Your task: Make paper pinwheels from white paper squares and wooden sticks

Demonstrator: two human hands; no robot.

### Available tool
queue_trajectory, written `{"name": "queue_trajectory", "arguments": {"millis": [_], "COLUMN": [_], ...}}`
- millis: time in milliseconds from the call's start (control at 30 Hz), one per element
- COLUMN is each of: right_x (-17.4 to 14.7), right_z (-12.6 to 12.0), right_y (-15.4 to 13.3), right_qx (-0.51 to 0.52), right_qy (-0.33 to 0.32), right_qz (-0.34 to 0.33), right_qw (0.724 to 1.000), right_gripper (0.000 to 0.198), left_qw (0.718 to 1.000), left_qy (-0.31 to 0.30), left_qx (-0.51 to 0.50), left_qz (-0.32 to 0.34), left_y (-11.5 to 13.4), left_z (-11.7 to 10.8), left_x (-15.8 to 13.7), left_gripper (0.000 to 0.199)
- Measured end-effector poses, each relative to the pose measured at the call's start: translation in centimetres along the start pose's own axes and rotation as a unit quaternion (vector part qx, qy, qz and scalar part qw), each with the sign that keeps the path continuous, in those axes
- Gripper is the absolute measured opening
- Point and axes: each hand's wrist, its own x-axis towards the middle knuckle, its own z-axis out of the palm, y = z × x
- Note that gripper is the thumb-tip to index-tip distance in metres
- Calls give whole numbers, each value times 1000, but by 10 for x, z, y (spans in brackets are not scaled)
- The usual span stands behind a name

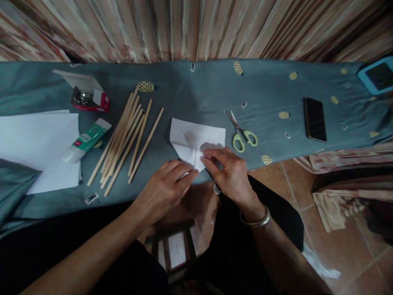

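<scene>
A small folded sheet of white paper (201, 133) lies at the front edge of the cloth-covered table, with crease lines and flaps meeting near its middle. My left hand (170, 184) is closed on its near left side, fingers pressed together at the fold. From the other side my right hand (229, 170) pinches the near right flap between thumb and fingers; a bracelet circles that wrist. Part of the paper's near edge is hidden behind my fingers. Just right of the paper lies a pair of scissors (240, 133) with green handles, blades spread slightly.
Several wooden sticks (125, 139) lie left of the paper. Beyond them are a glue tube (87, 139), white paper sheets (58, 131) and an open red box (90, 100) of shiny metal pieces. A phone (315, 119) and a blue-framed device (377, 76) rest at the right.
</scene>
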Motion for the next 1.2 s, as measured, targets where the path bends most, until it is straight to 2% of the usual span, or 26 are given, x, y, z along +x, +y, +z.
{"name": "queue_trajectory", "arguments": {"millis": [233, 633, 1200], "right_x": [0, -1, -3], "right_z": [2, 4, 7], "right_y": [-2, -7, -7], "right_qx": [-47, -124, -166], "right_qy": [-11, -18, 1], "right_qz": [-16, -39, -69], "right_qw": [999, 991, 984], "right_gripper": [20, 29, 27], "left_qw": [1000, 1000, 1000], "left_qy": [14, 3, 10], "left_qx": [-5, -2, -6], "left_qz": [3, -3, -1], "left_y": [-1, 0, -1], "left_z": [3, 2, 3], "left_x": [0, 1, 1], "left_gripper": [22, 20, 22]}}
